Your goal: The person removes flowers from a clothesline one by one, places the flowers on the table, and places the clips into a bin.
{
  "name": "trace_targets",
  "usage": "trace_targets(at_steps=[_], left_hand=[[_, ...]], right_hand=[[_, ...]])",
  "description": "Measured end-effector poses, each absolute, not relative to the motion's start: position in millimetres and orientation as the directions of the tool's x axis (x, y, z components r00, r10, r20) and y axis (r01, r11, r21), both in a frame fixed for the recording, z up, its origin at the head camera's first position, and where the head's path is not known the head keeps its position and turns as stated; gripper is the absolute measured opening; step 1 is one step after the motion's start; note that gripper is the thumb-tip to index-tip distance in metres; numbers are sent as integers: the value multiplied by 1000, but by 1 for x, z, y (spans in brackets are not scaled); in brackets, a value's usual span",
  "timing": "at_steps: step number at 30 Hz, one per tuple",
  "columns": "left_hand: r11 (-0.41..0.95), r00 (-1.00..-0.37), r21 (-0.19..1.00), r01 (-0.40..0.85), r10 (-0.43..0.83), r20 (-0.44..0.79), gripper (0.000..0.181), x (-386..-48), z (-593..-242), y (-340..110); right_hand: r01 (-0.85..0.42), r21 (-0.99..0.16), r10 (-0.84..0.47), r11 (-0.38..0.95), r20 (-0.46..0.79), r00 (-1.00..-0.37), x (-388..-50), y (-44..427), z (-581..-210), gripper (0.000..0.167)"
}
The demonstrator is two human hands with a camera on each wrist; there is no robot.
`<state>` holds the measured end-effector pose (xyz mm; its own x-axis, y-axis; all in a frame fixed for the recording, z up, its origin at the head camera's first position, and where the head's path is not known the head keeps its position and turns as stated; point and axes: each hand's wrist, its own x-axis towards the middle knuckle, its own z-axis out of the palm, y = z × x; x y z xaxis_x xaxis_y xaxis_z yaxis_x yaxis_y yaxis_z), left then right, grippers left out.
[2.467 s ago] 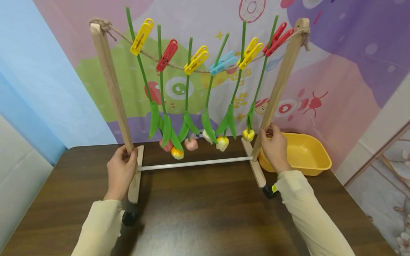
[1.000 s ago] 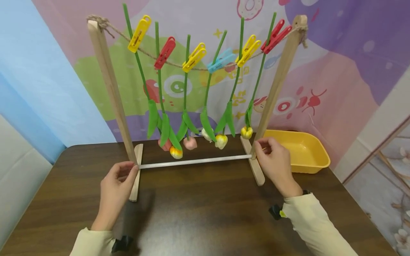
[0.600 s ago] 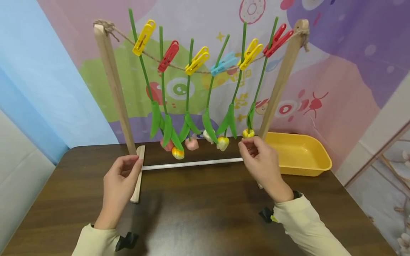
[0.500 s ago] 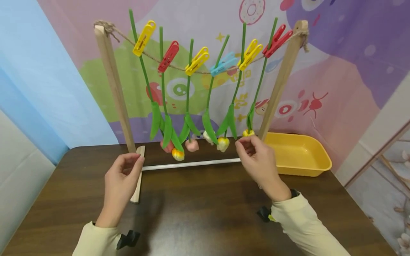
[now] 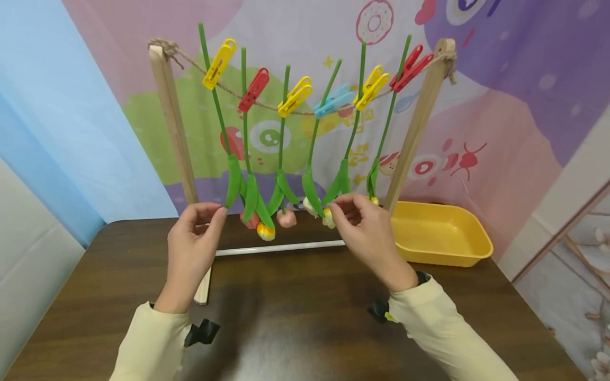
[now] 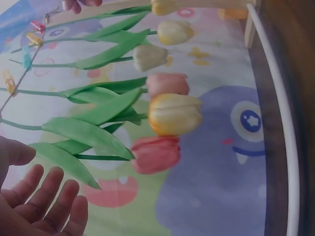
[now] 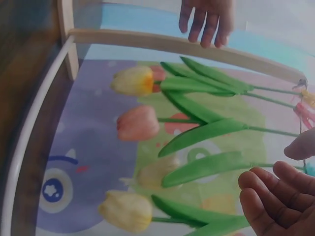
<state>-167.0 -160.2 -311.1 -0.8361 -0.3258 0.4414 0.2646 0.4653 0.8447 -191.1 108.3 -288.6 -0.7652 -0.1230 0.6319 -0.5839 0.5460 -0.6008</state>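
Holding nothing, our left hand [image 5: 191, 246] and right hand [image 5: 369, 238] hover loose-fingered on the near side of the six tulips [image 5: 266, 232], all clipped upside down along the rope [image 5: 267, 106], so we'd call the hanging pretty much done.

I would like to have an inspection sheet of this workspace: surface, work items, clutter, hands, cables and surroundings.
Surface: brown wood-grain table.
Work items: wooden stand with white crossbar; six tulips hang heads down from its twine, held by clothespins: three yellow, two red, one blue.
Clutter: yellow basin beside the stand's right post.
Hands: left hand and right hand near the tulips, holding nothing.
Cables: nothing seen.
Surroundings: cartoon-print backdrop behind the stand; flower-patterned panel at the right.
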Motion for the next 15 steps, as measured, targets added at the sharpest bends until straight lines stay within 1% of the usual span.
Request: trace_targets(at_steps=[6,15], left_hand=[[448,-832,847,288,-321,452,20,-172,-302,-156],[424,-834,854,302,-316,452,24,-175,-295,-152]], right_hand=[[-623,-584,-157,520,651,-742,-195,101,-286,10],[-644,-594,-184,482,650,-738,-196,90,-280,10]])
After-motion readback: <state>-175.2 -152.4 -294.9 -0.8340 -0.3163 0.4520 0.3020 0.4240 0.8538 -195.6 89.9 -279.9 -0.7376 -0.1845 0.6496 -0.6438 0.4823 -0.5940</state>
